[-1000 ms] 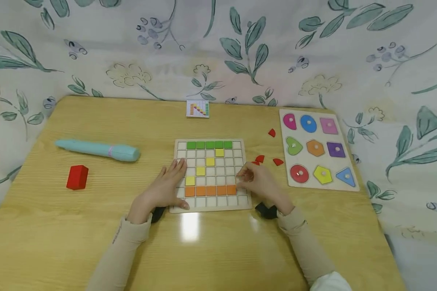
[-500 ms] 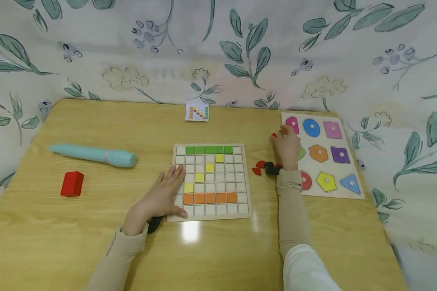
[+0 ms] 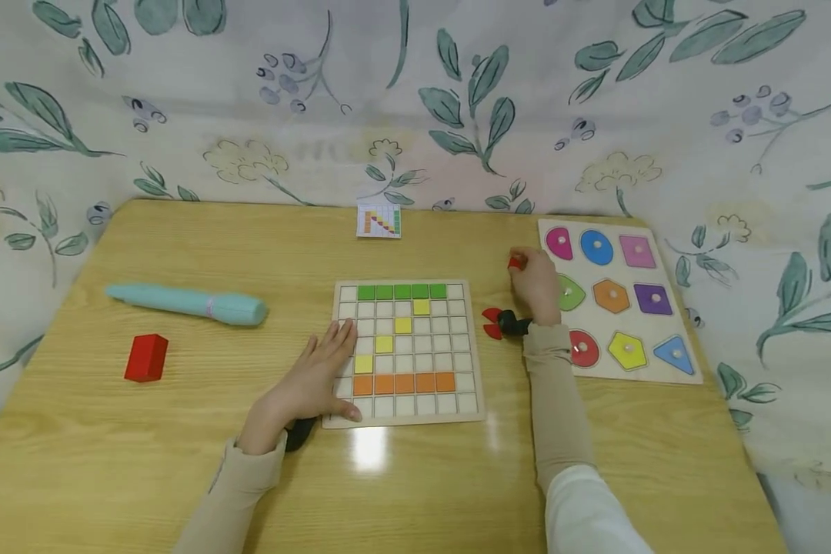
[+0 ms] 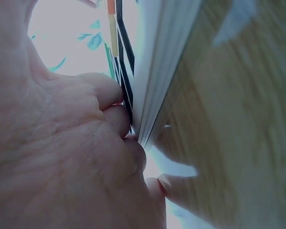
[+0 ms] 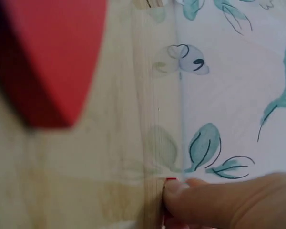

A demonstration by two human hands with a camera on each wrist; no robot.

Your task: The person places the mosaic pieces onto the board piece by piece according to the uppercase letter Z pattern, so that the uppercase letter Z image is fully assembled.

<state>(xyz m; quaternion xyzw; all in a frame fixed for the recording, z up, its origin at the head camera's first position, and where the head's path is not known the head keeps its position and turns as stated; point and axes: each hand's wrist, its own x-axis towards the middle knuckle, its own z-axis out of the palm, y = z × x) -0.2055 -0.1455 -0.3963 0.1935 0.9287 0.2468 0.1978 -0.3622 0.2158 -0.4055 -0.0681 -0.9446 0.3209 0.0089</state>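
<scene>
My left hand (image 3: 316, 375) lies with fingers spread on the left side of a square grid board (image 3: 476, 362); in the left wrist view its palm (image 4: 62, 152) is beside the board's edge. A row of green tiles (image 3: 402, 292), a diagonal of yellow tiles (image 3: 384, 344) and a row of orange tiles (image 3: 405, 383) sit in the grid. My right hand (image 3: 536, 285) pinches a red wedge (image 3: 514, 262) between thumb and fingertips, and only a sliver of it shows in the right wrist view. Two more red wedges (image 3: 492, 331) lie by the right wrist's black strap; one looms large (image 5: 66, 62) up close.
A shape puzzle board (image 3: 619, 327) lies at the right, partly behind my right hand. A small pattern card (image 3: 378, 221) stands at the back edge. On the left are a light blue pen-shaped case (image 3: 187, 300) and a red block (image 3: 146, 358).
My right hand has moved from the grid board's right side up to the back right and taken hold of a red wedge, now drawn slightly left. The left hand stays on the board.
</scene>
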